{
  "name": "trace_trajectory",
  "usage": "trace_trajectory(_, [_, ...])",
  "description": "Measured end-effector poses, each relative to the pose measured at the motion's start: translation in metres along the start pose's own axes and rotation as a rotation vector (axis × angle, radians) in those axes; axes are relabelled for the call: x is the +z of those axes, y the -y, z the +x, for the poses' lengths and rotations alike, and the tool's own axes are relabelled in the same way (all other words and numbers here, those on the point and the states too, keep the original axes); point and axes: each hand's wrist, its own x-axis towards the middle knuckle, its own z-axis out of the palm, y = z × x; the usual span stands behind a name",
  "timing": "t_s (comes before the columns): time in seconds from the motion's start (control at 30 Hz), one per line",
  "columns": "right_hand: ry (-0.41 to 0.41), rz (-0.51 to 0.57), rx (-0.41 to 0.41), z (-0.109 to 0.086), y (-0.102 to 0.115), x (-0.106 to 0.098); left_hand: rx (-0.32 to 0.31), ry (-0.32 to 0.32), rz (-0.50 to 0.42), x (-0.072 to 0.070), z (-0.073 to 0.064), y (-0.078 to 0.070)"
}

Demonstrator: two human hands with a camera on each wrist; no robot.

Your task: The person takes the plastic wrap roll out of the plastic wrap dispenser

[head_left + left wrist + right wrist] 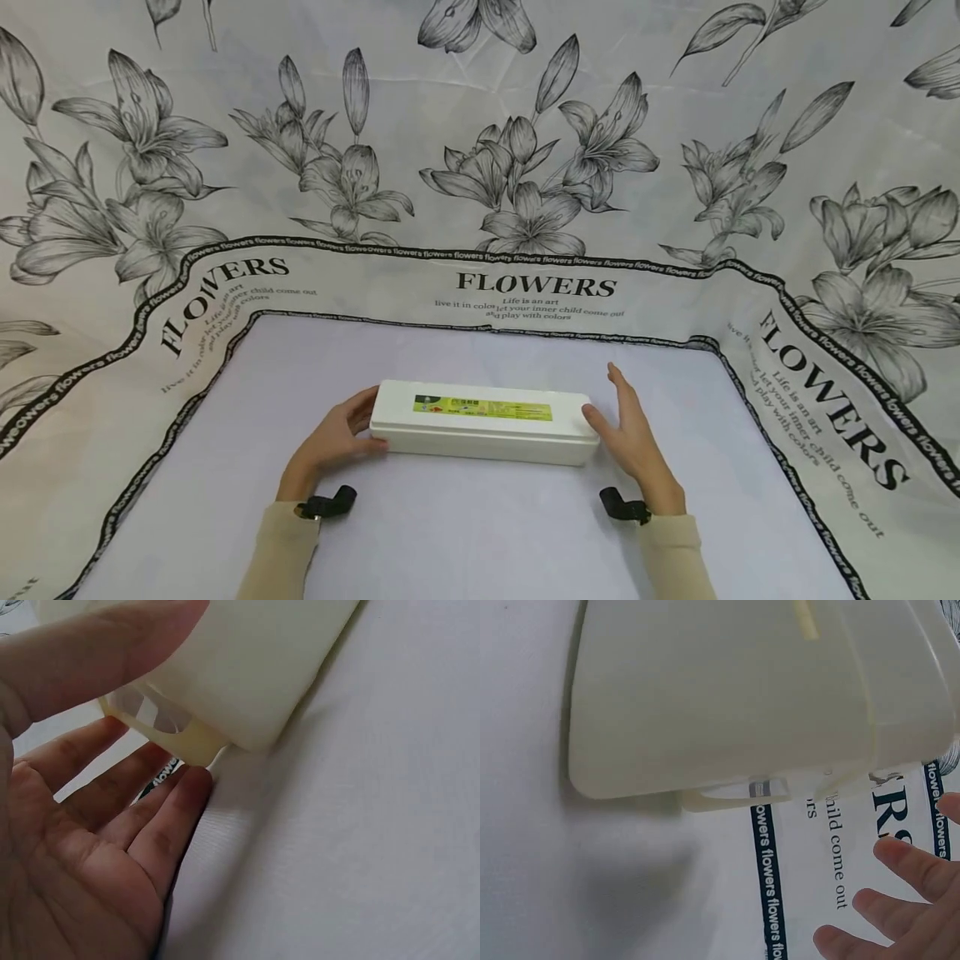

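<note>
A long white plastic storage box (pixel 480 446) with a yellow-green label (pixel 483 407) on its lid lies crosswise on the table. Around its left end, my left hand (pixel 337 435) holds it, thumb along the front side and fingers at the far side. In the left wrist view, fingertips (pixel 196 780) of that hand meet a looped handle (pixel 157 724) at the box end. My right hand (pixel 632 437) is beside the right end, fingers spread and raised, the thumb overlapping the lid's corner in the head view. The right wrist view shows those fingers (pixel 911 866) apart from the box.
A white cloth (pixel 480 533) covers the table, with a black-edged border (pixel 536 287) printed "FLOWERS" around it. Behind hangs fabric with grey lily drawings (pixel 525 167). A black camera strap (pixel 327 503) sits on each wrist.
</note>
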Motion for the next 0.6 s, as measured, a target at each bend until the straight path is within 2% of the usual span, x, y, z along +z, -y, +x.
trace_trajectory(0.13, [0.013,-0.009,-0.035,0.001,0.005,0.0,-0.003,0.03,-0.091,-0.003,0.002,-0.001])
trace_trajectory(0.33, [0.079,-0.02,-0.057,0.004,0.015,-0.001,-0.01,0.004,-0.158,0.0,0.003,-0.002])
trace_trajectory(0.4, [0.107,-0.021,-0.054,0.004,0.017,0.0,-0.027,-0.009,-0.157,0.001,0.002,-0.002])
trace_trajectory(0.6, [0.165,-0.01,-0.032,0.001,0.025,0.004,-0.068,-0.039,-0.063,0.004,-0.001,0.001])
